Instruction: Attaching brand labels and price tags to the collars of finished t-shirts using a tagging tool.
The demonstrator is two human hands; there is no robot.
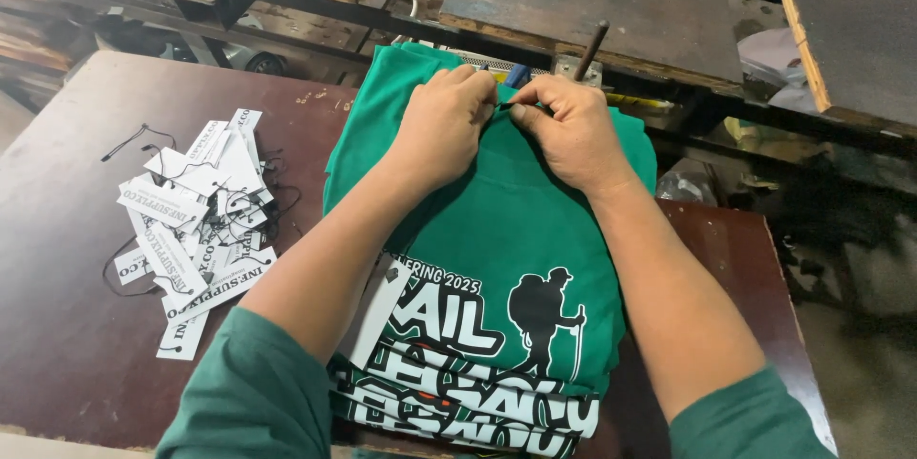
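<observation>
**Green shirts stacked, both hands pinching at the collar**

Green t-shirt (pixel 535 220) tops a stack of folded ones on a dark reddish-brown table (pixel 76 325), stack sits right of the table's middle. Left hand (pixel 444 120) is curled narrow, fingers bunched on the fabric at the collar edge. Right hand (pixel 568 129) is also closed down tight, thumb and forefinger pinching something small and dark at the neckline. What is pinched is too small to tell; could be cord or a label, can't say. Hands touch each other at the fingertips.

Collar itself is hidden under both hands. Forearms cover the shirt's sides, and a white tag (pixel 377 311) pokes out from under the left forearm, partly hidden. Shirt print (white lettering, black hiker figure) is cut by the arms, and the lower shirts show only their printed edges. Bottom of stack runs out of frame.

Left of the stack, well apart: a loose pile of white paper hang tags (pixel 196 220) with black strings, overlapping, count unclear. Beyond the stack: dark wooden press boards (pixel 592 0) on a metal frame, one with faint white print marks. A metal rod (pixel 590 50) sticks up just behind the right hand. Clutter under the boards is dim, hard to make out.
</observation>
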